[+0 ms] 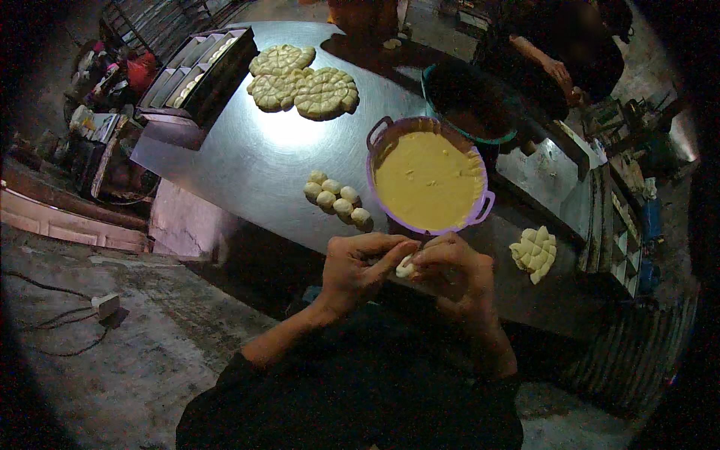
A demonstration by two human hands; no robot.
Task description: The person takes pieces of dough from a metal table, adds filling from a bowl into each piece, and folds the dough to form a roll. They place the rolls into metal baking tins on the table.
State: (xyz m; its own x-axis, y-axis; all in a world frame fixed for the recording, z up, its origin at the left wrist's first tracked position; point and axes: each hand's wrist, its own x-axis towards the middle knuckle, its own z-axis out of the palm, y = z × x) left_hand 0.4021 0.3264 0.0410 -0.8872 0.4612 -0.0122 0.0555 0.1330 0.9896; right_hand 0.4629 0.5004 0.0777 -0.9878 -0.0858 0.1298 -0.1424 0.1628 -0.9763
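Between my fingertips is a small piece of pale dough (406,266), pinched by both hands at the table's near edge. My left hand (364,268) closes on its left side, and my right hand (457,271) grips it from the right with fingers bent. Just beyond my hands stands a purple two-handled basin (373,176) holding a thick yellow batter or filling (427,180). Left of the basin, several round dough balls (337,196) sit in a cluster on the metal table (247,172). A scored dough piece (534,253) lies right of my right hand.
Large clumps of pressed, scored dough (304,82) lie at the far side of the table. A dark compartment tray (199,75) with dough pieces stands far left. Beyond the basin is a dark green-rimmed tub (472,101). Another person's hand (559,73) shows at far right.
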